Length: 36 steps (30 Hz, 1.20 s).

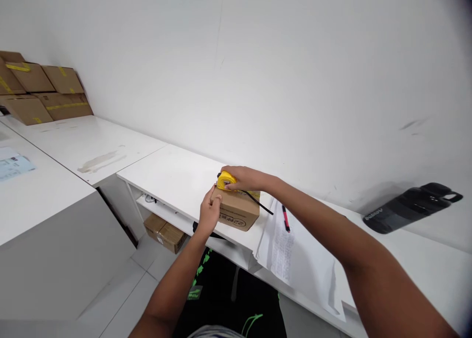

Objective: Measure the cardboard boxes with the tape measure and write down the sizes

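Observation:
A small brown cardboard box (240, 209) with dark printing on its front side sits on the white table. My right hand (245, 177) is closed around a yellow tape measure (225, 180), held at the box's top left. A dark strap (258, 204) hangs from near the tape measure across the box's top to the right. My left hand (211, 211) grips the box's left end, its thumb toward the top face. The left index fingertip is close to the tape measure; whether it touches the blade's end is too small to tell.
Written paper sheets (282, 252) with a red and black pen (285, 218) lie right of the box. A black bottle (409, 208) is farther right by the wall. Cartons (70, 104) are stacked far left; another carton (165, 234) is below the table.

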Each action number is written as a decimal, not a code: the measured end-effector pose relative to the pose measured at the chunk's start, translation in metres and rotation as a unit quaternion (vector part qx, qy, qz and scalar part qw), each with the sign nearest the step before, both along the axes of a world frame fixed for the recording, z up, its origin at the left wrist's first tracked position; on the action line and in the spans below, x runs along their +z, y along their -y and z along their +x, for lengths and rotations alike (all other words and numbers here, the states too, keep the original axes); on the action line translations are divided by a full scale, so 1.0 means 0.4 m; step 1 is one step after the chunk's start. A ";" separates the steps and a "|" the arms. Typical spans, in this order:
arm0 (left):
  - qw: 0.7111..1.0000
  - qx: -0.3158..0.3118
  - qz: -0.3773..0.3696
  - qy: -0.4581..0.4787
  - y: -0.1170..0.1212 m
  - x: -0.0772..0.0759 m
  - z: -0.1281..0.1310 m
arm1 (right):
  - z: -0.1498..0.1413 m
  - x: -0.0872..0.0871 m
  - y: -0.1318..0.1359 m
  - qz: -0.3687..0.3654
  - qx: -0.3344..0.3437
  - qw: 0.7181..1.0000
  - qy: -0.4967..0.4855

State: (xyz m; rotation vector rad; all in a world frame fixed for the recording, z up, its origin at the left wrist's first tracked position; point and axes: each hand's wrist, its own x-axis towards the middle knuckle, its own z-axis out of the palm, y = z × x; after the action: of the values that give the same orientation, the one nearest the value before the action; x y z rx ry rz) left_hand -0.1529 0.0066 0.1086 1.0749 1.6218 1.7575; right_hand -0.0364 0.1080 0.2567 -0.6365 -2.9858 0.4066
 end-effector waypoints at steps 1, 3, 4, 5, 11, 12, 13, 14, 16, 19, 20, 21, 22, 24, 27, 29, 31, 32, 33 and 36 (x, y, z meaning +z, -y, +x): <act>1.000 0.004 -0.002 -0.005 0.001 0.003 0.000 | 0.017 0.003 -0.001 -0.003 -0.008 1.000 0.009; 1.000 0.003 -0.006 -0.013 0.002 0.007 0.000 | 0.070 0.002 -0.004 -0.022 -0.029 0.999 0.014; 1.000 0.001 -0.007 -0.018 0.002 0.008 -0.001 | 0.105 -0.001 -0.006 -0.036 -0.039 0.998 0.012; 1.000 -0.001 -0.007 -0.022 0.002 0.008 -0.003 | 0.144 -0.007 -0.009 -0.051 -0.050 0.997 0.008; 0.998 0.007 -0.002 -0.061 -0.012 0.002 -0.008 | 0.370 -0.052 -0.022 -0.073 -0.147 0.986 -0.031; 0.998 0.010 -0.002 -0.068 -0.015 0.003 -0.008 | 0.391 -0.058 -0.023 -0.074 -0.160 0.984 -0.039; 0.997 0.013 -0.002 -0.074 -0.017 0.004 -0.007 | 0.406 -0.062 -0.023 -0.075 -0.169 0.982 -0.046; 0.997 0.015 -0.002 -0.078 -0.019 0.006 -0.007 | 0.414 -0.065 -0.023 -0.077 -0.173 0.980 -0.052; 0.996 0.018 0.000 -0.083 -0.021 0.008 -0.006 | 0.414 -0.069 -0.025 -0.078 -0.177 0.979 -0.062; 0.996 0.018 0.002 -0.090 -0.021 0.007 -0.008 | 0.389 -0.072 -0.026 -0.066 -0.181 0.978 -0.079; 0.995 0.019 0.002 -0.094 -0.021 0.006 -0.009 | 0.377 -0.072 -0.025 -0.060 -0.180 0.978 -0.084; 0.995 0.020 0.001 -0.099 -0.020 0.004 -0.010 | 0.367 -0.073 -0.024 -0.054 -0.179 0.978 -0.086; 0.994 0.023 -0.001 -0.105 -0.020 0.002 -0.010 | 0.358 -0.074 -0.023 -0.048 -0.179 0.979 -0.085; 0.993 0.030 -0.005 -0.117 -0.021 -0.003 -0.012 | 0.346 -0.076 -0.020 -0.043 -0.184 0.979 -0.077; 0.990 0.039 -0.005 -0.135 -0.020 -0.011 -0.013 | 0.345 -0.085 -0.017 -0.050 -0.195 0.977 -0.076; 0.988 0.043 -0.005 -0.145 -0.020 -0.014 -0.014 | 0.351 -0.095 -0.016 -0.051 -0.197 0.975 -0.090; 0.987 0.044 -0.007 -0.152 -0.019 -0.017 -0.015 | 0.356 -0.107 -0.014 -0.041 -0.194 0.974 -0.106; 0.987 0.044 -0.007 -0.155 -0.019 -0.017 -0.016 | 0.357 -0.112 -0.013 -0.034 -0.192 0.974 -0.114; 0.986 0.043 -0.007 -0.158 -0.019 -0.018 -0.017 | 0.358 -0.116 -0.012 -0.027 -0.191 0.974 -0.121; 0.986 0.040 -0.004 -0.164 -0.017 -0.018 -0.018 | 0.357 -0.123 -0.006 -0.013 -0.190 0.972 -0.140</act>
State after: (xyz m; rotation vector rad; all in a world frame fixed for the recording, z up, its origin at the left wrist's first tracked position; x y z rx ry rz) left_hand -0.1601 0.0133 0.1015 1.3710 1.8880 1.6869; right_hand 0.1064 0.1103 0.2074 -1.0316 -2.5225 0.4617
